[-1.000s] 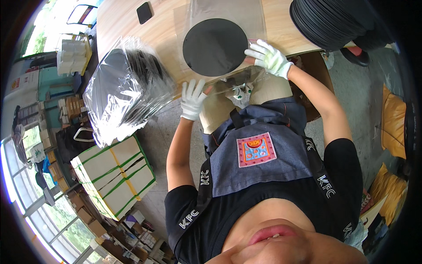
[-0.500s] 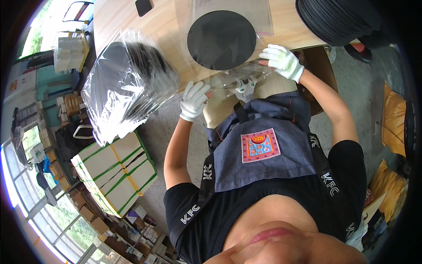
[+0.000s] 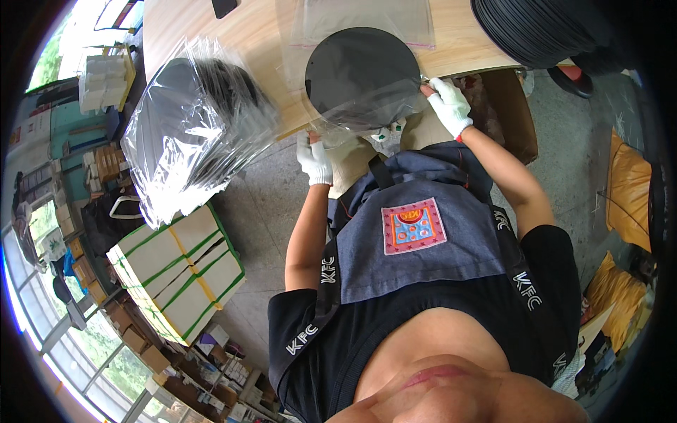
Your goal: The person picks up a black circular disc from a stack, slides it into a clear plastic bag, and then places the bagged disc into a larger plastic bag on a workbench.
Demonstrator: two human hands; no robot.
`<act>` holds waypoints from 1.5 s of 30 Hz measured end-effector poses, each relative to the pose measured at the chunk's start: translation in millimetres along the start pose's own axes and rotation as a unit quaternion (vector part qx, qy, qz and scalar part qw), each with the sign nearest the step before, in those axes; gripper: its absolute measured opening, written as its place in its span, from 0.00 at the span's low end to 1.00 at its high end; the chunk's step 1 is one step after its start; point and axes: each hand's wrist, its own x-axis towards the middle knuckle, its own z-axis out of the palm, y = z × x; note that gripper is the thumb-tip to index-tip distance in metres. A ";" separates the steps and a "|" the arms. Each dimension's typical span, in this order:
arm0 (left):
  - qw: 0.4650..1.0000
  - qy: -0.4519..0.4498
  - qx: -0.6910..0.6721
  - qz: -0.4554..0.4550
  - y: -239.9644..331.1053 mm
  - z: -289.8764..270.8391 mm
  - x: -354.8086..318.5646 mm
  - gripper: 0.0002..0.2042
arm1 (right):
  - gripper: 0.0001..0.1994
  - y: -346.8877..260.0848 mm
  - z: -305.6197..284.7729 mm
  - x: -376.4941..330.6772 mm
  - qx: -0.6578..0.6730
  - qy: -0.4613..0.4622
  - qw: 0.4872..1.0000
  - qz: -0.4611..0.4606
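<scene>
A flat black disc [image 3: 360,67] lies at the near edge of the table, its near part jutting past the edge. Clear plastic film of a bag [image 3: 384,106] covers the disc's near side. My right hand [image 3: 449,107], in a white glove with bare fingertips showing, pinches the bag beside the disc's right edge. My left hand [image 3: 314,159], gloved the same way, is closed at the bag's near left corner, below the table edge; its fingers are partly hidden. More clear bags [image 3: 363,17] lie flat behind the disc.
On the left of the wooden table [image 3: 278,84] is a pile of bagged black discs [image 3: 197,127]. A tall stack of bare black discs [image 3: 529,35] stands at the right. A phone [image 3: 224,7] lies at the far left. Green-strapped white boxes [image 3: 180,275] stand on the floor.
The disc has come nearer to me, over the table edge, with film now across its near side. My hands have closed on the bag, the left moving slightly right and nearer.
</scene>
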 end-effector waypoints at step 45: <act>0.783 0.019 0.572 0.244 180.5 -231.0 132.7 0.26 | 0.15 -281.8 34.5 79.6 0.453 -0.411 0.789 -0.059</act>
